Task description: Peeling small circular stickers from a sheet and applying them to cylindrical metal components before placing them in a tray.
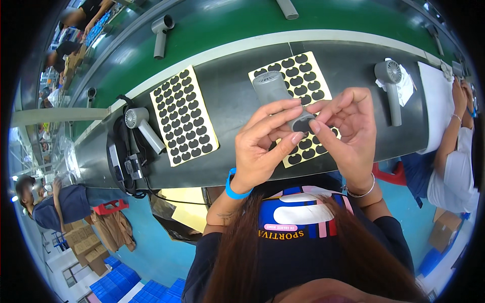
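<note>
A grey hair dryer [270,86] is held over the bench, its round vented head pointing away and its handle end turned toward me. My left hand [257,144] wraps the handle, with the thumb at the lower rim. On the handle's end face lies a dark oval sticker [301,124]. My right hand [351,134] is closed in a pinch at the right rim of that end, its thumb touching the sticker's edge. Below them is a pale yellow sheet [256,74] with rows of black stickers, partly hidden by the hands and the dryer.
Left stands another sticker sheet [216,144], beside a second hair dryer [149,134] and a black strap with cables [116,146]. Another dryer [393,96] rests on white wrapping at right. A green conveyor [227,30] carries more dryers. Co-workers sit at both sides.
</note>
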A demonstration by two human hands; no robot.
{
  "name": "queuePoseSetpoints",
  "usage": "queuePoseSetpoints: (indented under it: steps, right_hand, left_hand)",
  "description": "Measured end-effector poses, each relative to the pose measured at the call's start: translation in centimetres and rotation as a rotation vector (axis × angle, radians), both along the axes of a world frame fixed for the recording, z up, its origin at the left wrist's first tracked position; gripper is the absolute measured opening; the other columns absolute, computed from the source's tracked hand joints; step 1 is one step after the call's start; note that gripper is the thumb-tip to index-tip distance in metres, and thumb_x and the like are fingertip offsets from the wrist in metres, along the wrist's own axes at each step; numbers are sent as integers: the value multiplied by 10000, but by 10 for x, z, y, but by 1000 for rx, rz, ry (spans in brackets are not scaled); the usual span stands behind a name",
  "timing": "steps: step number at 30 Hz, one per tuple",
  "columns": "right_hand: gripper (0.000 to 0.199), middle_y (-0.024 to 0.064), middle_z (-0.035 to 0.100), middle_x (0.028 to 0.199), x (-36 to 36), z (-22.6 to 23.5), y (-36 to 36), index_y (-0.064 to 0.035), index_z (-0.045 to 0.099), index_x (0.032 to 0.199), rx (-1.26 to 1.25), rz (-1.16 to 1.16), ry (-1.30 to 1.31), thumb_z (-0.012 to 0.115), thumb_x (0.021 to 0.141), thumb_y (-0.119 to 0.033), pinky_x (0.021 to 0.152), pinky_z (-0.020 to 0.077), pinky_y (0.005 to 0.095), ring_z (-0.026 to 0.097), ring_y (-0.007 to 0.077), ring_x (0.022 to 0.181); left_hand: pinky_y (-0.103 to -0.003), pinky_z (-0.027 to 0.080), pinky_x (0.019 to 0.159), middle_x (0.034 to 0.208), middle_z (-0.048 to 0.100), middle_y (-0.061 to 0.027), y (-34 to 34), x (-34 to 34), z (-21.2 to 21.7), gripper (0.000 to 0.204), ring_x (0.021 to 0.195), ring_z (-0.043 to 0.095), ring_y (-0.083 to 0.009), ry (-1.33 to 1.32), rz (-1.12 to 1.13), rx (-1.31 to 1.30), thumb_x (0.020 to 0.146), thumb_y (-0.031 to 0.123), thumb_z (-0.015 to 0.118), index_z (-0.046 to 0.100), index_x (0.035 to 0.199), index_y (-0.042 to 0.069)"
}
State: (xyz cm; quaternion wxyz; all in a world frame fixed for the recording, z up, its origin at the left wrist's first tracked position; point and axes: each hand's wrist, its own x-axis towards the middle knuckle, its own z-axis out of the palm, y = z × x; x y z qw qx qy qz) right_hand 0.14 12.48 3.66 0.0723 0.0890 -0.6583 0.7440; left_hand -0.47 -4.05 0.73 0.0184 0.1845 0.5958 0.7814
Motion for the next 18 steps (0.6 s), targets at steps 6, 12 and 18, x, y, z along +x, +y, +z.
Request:
queuePoseSetpoints:
  steps: [6,12,18]
  right_hand:
    - [376,67,553,885,1,1,0,-56,357,1028,9,2,-11,630,802,69,743,544,273,611,142,941]
    - [368,64,549,884,1,2,0,-55,359,1025,33,-1,-17,626,803,67,741,544,270,608,133,939]
    - [362,71,568,873,4,5,1,-43,386,1059,55,-5,-46,607,806,91,783,487,257,608,169,968]
  left_hand:
    - [-242,548,746,1273,503,-173,2,0,0,361,884,609,-129,-9,-2,15,819,-110,628,590,1176,-73]
    - [-274,562,797,1265,506,-183,3,0,2,317,945,623,-168,10,6,15,837,-102,606,592,1153,-83]
    - [-323,578,851,1242,513,-188,6,1,6,264,1016,623,-227,-53,27,53,857,-82,585,599,1121,-88]
